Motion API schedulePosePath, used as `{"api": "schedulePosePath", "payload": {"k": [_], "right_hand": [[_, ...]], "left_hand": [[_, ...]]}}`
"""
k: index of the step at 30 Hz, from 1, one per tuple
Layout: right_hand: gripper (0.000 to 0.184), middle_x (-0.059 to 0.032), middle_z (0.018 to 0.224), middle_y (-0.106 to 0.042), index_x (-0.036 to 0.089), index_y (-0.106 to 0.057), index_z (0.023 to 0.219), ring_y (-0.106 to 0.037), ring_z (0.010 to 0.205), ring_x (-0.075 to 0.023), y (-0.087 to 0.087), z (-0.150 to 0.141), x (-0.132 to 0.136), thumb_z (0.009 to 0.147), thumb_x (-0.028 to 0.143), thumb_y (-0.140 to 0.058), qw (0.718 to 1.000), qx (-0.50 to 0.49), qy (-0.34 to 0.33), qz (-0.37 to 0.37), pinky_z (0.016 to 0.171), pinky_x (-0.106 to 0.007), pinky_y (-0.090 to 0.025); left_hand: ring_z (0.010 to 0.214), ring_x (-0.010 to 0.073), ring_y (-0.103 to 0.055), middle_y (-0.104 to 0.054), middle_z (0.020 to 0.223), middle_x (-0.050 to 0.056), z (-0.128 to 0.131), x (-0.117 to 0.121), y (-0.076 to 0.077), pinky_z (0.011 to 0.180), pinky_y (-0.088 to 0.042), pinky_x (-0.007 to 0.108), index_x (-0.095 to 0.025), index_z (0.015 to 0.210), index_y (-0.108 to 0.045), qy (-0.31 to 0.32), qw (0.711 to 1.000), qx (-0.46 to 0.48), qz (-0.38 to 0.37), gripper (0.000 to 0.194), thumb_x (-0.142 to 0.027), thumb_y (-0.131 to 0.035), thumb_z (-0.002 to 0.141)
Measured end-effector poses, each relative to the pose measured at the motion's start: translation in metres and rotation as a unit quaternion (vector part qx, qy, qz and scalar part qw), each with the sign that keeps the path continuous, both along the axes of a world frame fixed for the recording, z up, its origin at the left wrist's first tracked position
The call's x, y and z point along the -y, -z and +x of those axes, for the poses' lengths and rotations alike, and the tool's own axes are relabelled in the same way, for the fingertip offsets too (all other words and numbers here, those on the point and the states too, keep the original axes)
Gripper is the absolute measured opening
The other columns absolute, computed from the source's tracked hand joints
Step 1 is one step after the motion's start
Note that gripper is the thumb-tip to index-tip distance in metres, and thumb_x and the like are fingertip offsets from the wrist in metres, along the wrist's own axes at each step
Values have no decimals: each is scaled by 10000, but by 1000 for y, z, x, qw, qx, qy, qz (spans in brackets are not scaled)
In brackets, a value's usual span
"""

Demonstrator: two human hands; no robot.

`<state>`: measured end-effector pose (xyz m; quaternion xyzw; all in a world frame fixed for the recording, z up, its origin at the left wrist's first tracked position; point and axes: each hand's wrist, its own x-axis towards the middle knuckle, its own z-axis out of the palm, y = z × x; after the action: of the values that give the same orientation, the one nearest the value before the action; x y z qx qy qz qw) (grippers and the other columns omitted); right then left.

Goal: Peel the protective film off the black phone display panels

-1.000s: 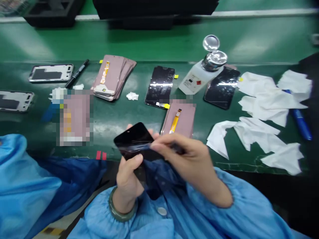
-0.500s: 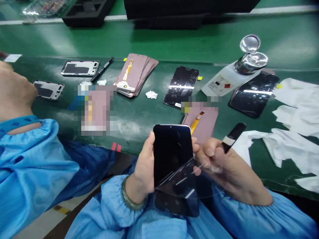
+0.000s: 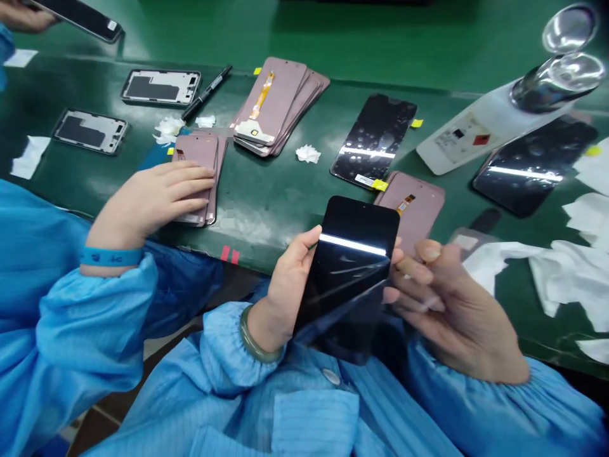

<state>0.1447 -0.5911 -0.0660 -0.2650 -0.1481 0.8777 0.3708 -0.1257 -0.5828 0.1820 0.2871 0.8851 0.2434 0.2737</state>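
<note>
My left hand (image 3: 290, 285) grips the side of a black phone screen (image 3: 354, 254), held upright above my lap. Fingertips of that hand show at the screen's far edge. My right hand (image 3: 438, 292), partly blurred, is closed beside the lower right of the screen. A clear film (image 3: 352, 292) spans its lower part, lifting off toward my right hand, whose fingers pinch it. Past those fingers juts a blurred black strip (image 3: 485, 220) with a pale band. Behind the screen lies a pinkish screen panel (image 3: 423, 197) with an orange ribbon cable.
A co-worker's hand (image 3: 162, 197) rests on pinkish panels (image 3: 197, 149) at left; another hand (image 3: 28, 19) holds a phone part. Phone frames (image 3: 164, 87), a pen (image 3: 207, 93), a panel stack (image 3: 280, 101), dark screens (image 3: 375, 136), a bottle (image 3: 476, 127) and white wipes (image 3: 571, 273) lie around.
The view has shifted, and the held screen now leans more. My right hand is farther from the screen in a blur. The co-worker's hand has come down onto the pinkish panels.
</note>
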Motion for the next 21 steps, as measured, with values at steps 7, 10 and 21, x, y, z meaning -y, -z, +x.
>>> {"api": "schedulePosePath", "payload": {"k": [7,10,21], "right_hand": [[191,28,682,-673,246,-727,844,-583,558,-120,-19,-12,1,846,407,-831,915,290,196,200,513,-249,-465],[132,14,794,-710,262,-723,1043,-657,653,-152,-20,-9,-6,913,261,-745,840,325,229,369,595,-281,-528],[300,-56,1021,-730,214,-709,1161,-700,798,-152,-2,31,-45,1000,137,-469,601,285,28,746,575,-242,-468]], "left_hand": [[1328,322,-628,-758,1235,13,8,22,11,1242,-433,519,-190,1006,-778,183,974,-128,36,240,-249,-553,946],[1414,335,-561,-752,1231,-28,68,37,64,1209,-462,574,-269,1212,-727,77,986,93,115,328,-368,-572,941],[884,270,-793,-779,877,103,121,50,138,1011,-607,516,-93,982,-683,-122,836,535,29,131,-174,-592,936]]}}
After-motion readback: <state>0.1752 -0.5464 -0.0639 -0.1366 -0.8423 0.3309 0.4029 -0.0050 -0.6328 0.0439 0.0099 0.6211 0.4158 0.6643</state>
